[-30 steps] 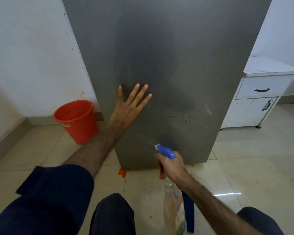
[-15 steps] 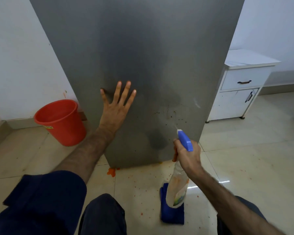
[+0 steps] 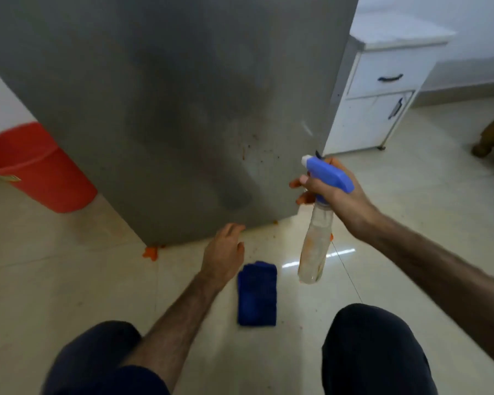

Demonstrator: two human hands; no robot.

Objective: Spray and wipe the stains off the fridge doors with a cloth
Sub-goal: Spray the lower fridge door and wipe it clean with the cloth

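**Bottle up at the door, cloth on the floor**

Fridge door [image 3: 183, 95]: grey, fills the upper frame, top cut off. Brown-orange specks [image 3: 254, 143] cluster on its lower right area, with a darker wet-looking patch below them near the bottom edge.

Our right hand [image 3: 337, 195] is raised just off the door's lower right corner, fingers wrapped around the neck of the spray bottle [image 3: 315, 238], with fingertips in front at the trigger area. Blue spray head [image 3: 330, 175] points up-left toward the door; the clear body hangs down and tilts slightly. We can't tell if the trigger is squeezed.

Our left hand [image 3: 226, 249] is low, just under the door's bottom edge, arm stretched forward, fingers loosely curled and empty. Fingertips are near the door edge; contact is unclear due to blur.

Blue cloth [image 3: 257, 295] lies folded on the floor tiles [image 3: 411, 223] below the door, just right of the left wrist, not touched by either hand.

Orange smear [image 3: 151, 252] on the floor at the door's bottom left corner. Red bucket [image 3: 37, 169] left of the door, partly cut off. White cabinet [image 3: 382, 89] right of the door. Both knees in dark fabric at the bottom. Brown shape at the far right edge, too cropped to identify.
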